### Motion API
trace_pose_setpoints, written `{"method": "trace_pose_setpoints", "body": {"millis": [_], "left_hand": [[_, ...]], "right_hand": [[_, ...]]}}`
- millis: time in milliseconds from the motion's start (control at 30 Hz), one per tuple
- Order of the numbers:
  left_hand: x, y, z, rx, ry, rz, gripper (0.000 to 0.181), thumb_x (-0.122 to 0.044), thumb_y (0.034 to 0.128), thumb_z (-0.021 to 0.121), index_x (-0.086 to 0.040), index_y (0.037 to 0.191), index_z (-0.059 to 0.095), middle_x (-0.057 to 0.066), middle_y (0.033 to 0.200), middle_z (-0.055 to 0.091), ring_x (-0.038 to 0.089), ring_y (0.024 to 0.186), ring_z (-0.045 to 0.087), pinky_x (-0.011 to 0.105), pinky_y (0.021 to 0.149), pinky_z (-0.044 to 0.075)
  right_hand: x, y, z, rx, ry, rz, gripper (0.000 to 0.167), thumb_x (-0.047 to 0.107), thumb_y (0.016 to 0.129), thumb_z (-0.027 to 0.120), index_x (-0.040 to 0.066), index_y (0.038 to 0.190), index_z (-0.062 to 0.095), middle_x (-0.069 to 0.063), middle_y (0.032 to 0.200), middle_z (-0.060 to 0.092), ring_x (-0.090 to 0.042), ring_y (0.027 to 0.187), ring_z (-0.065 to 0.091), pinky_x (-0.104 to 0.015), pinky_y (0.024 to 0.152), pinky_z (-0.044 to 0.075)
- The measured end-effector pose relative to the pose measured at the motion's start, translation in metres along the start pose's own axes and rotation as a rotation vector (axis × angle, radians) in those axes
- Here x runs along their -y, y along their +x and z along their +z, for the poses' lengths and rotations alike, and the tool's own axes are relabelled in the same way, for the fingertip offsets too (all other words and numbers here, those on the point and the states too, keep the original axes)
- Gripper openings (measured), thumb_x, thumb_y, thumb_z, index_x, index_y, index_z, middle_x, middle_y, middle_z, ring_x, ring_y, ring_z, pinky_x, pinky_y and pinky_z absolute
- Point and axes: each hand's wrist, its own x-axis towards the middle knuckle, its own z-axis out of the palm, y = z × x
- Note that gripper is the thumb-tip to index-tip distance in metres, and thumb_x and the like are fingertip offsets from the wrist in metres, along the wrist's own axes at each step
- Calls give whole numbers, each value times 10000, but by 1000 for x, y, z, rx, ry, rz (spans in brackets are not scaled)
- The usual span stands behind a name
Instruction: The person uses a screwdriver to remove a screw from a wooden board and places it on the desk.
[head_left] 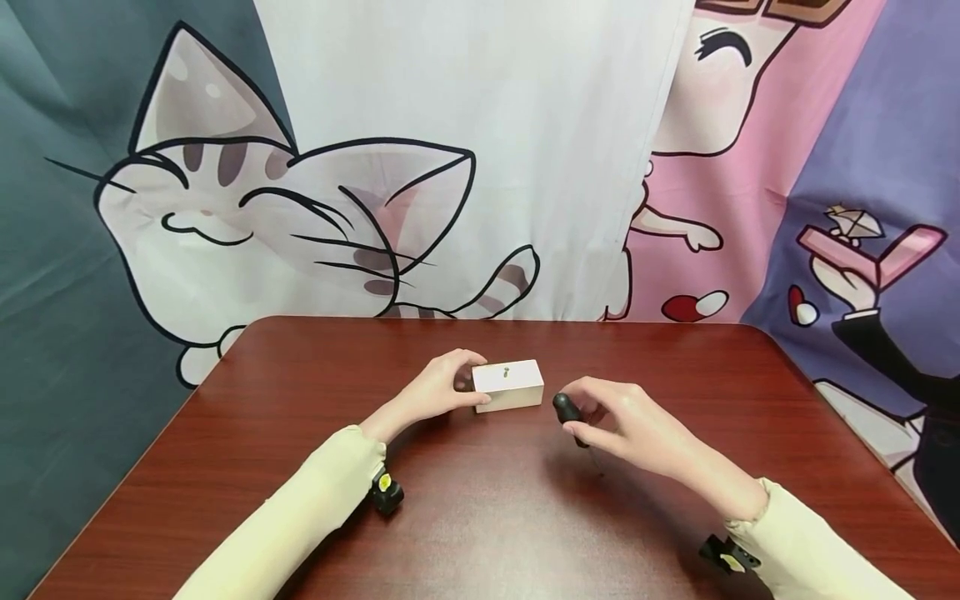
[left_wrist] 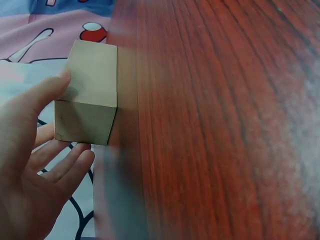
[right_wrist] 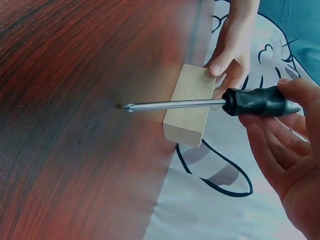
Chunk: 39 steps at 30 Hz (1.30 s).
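Observation:
A pale rectangular block (head_left: 508,385) rests on the table, a small metallic piece (head_left: 506,372) on its top face. My left hand (head_left: 438,385) grips the block's left end, thumb on the near side and fingers at the far side; the left wrist view shows the thumb on the block (left_wrist: 92,75) too. To the right of the block, my right hand (head_left: 633,425) holds a screwdriver by its black handle (head_left: 566,408). In the right wrist view the screwdriver's metal shaft (right_wrist: 175,104) passes in front of the block, its cross-shaped tip apart from the block.
The reddish-brown wooden table (head_left: 480,517) spans the view. Behind it hangs a cloth (head_left: 480,75) printed with a cartoon cat and other figures. Small black devices are strapped at both wrists, over or beside pale sleeves (head_left: 300,508).

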Motion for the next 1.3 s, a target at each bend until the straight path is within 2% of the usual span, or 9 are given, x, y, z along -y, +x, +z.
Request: {"method": "trace_pose_setpoints", "body": {"millis": [233, 467, 767, 933, 1133, 1300], "left_hand": [[0, -1, 0, -9, -22, 3, 445, -229, 831, 811, -104, 1215, 626, 89, 1150, 634, 187, 1015, 668, 282, 844, 592], [0, -3, 1, 5, -66, 11, 449, -230, 816, 823, -122, 1217, 652, 101, 1114, 614, 236, 1022, 692, 289, 871, 597], [-1, -7, 4, 13, -85, 16, 441, -236, 817, 822, -153, 1220, 663, 89, 1101, 596, 221, 1023, 693, 256, 856, 594], [-1, -9, 4, 17, -81, 10, 451, -242, 816, 823, -169, 1230, 659, 75, 1100, 600, 214, 1019, 691, 243, 861, 588], [-3, -12, 6, 28, -78, 16, 458, -241, 811, 828, -168, 1230, 659, 70, 1090, 608, 209, 997, 700, 259, 849, 594], [-6, -14, 5, 35, -81, 23, 467, -248, 812, 827, -170, 1238, 654, 72, 1114, 616, 219, 999, 703, 263, 838, 597]], "right_hand": [[0, 1, -2, -55, -31, 12, 288, 195, 867, 774, 224, 1119, 638, 173, 877, 656, 42, 759, 614, -196, 685, 567], [0, 0, -5, -109, 4, 35, 359, 164, 859, 779, 228, 1173, 616, 142, 850, 696, 24, 754, 650, -181, 658, 568], [0, -1, -6, -159, 15, 17, 430, 116, 841, 790, 173, 1217, 588, 119, 830, 707, 19, 728, 658, -149, 615, 554], [0, -2, -7, -179, 13, 29, 441, 114, 831, 799, 186, 1211, 588, 108, 851, 716, 15, 720, 662, -154, 607, 559], [3, -2, -10, -209, 15, 48, 458, 101, 823, 803, 203, 1213, 586, 85, 907, 727, 7, 742, 675, -159, 634, 573], [3, -2, -12, -234, 26, 43, 458, 74, 820, 800, 160, 1216, 588, 72, 893, 726, 0, 736, 678, -156, 648, 578]]}}
